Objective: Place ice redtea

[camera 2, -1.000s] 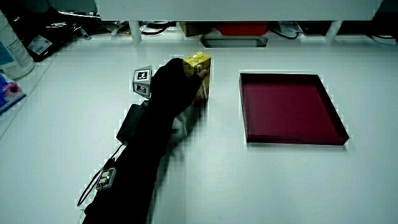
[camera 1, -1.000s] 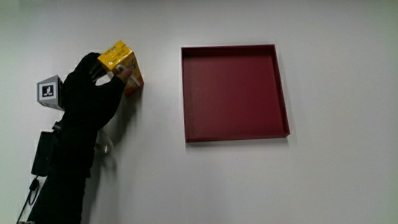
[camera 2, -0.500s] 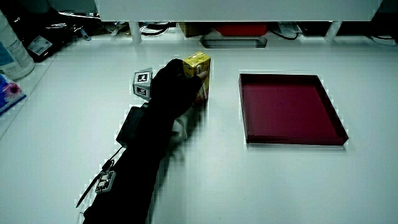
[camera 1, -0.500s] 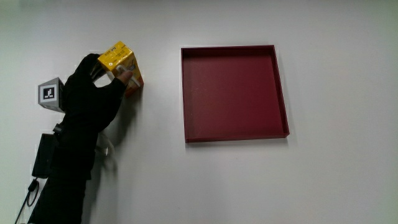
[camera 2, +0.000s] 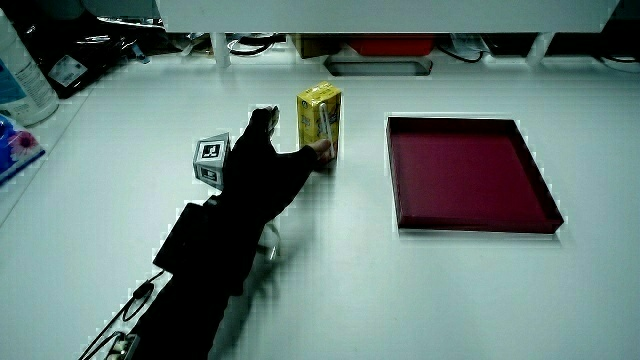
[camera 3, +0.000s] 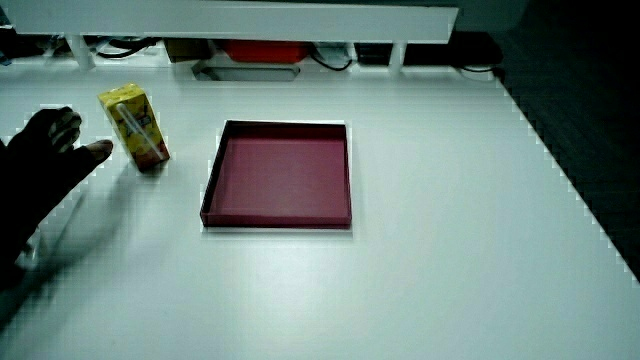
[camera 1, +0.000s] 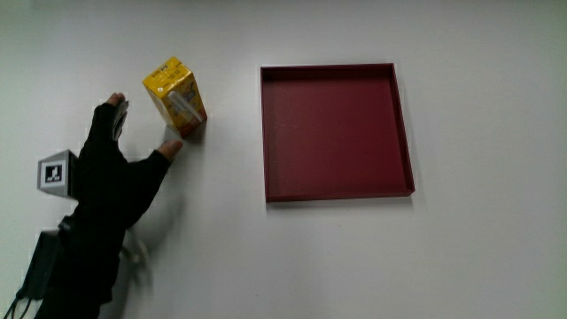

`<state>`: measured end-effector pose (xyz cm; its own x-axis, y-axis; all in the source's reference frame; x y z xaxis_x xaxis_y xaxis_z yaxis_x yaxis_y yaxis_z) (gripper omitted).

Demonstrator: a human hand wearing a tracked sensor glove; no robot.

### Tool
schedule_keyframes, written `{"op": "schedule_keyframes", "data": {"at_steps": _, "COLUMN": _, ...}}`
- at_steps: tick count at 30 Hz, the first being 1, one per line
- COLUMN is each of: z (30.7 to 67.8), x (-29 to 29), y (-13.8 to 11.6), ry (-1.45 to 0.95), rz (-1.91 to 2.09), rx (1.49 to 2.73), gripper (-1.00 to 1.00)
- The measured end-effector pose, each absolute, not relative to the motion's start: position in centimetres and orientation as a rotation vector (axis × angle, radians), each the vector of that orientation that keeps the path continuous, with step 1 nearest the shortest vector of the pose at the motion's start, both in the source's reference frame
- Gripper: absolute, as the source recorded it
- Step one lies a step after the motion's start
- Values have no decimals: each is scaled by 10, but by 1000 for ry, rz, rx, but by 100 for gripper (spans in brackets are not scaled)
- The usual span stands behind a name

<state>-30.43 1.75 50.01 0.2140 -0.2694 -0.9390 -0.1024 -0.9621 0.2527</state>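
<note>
A yellow ice red tea carton point(camera 1: 175, 97) stands upright on the white table, beside the dark red tray point(camera 1: 337, 190). It shows in both side views point(camera 2: 320, 121) point(camera 3: 134, 126), with a white straw on its face. The gloved hand point(camera 1: 120, 168) lies beside the carton, a little nearer to the person, fingers spread and holding nothing. Its thumb tip is close to the carton's base. In both side views the hand point(camera 2: 255, 165) point(camera 3: 45, 145) is off the carton.
The dark red tray point(camera 2: 470, 222) point(camera 3: 277, 220) holds nothing. The patterned cube point(camera 1: 53, 173) sits on the back of the hand. A low partition with cables and boxes point(camera 2: 380, 50) runs along the table's edge farthest from the person. A bottle point(camera 2: 20, 85) stands near a table corner.
The hand has let go of the carton and drawn back toward the person, fingers spreading. The carton now stands alone on the table.
</note>
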Motion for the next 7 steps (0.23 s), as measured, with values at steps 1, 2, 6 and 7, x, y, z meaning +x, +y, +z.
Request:
{"op": "schedule_keyframes", "data": {"at_steps": 1, "z": 498, "x": -306, "y": 24, "ry": -375, "rz": -1824, "rx": 2352, "gripper": -100}}
{"op": "schedule_keyframes", "data": {"at_steps": 2, "z": 495, "x": -307, "y": 30, "ry": -388, "rz": -1794, "rx": 2366, "gripper": -100}}
{"op": "schedule_keyframes", "data": {"at_steps": 6, "z": 483, "x": -306, "y": 52, "ry": -308, "rz": -1754, "rx": 2425, "gripper": -100}}
{"op": "schedule_keyframes", "data": {"at_steps": 7, "z": 479, "x": -305, "y": 59, "ry": -300, "rz": -1747, "rx": 2432, "gripper": -100}}
